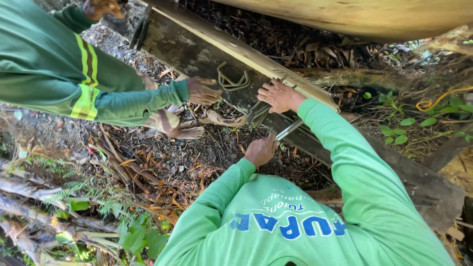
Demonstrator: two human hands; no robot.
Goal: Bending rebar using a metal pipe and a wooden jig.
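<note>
Two hands of yours work at a dark wooden beam (197, 54) that slants across the leafy ground (187, 167). Your left hand (260, 150) is closed tight around a thin metal blade (289, 129), and the blade points up toward the beam. Your right hand (279, 95) lies on the beam with fingers spread flat, pressing on a bunch of thin strips (257, 112) that hang over the edge. Just beside it, a loop of the same strips (232, 81) rests on the wood. Another person's hand (202, 90), in a dark green sleeve (133, 106), touches the beam close to that loop. Their bare foot (189, 132) stands on the dry leaves below.
</note>
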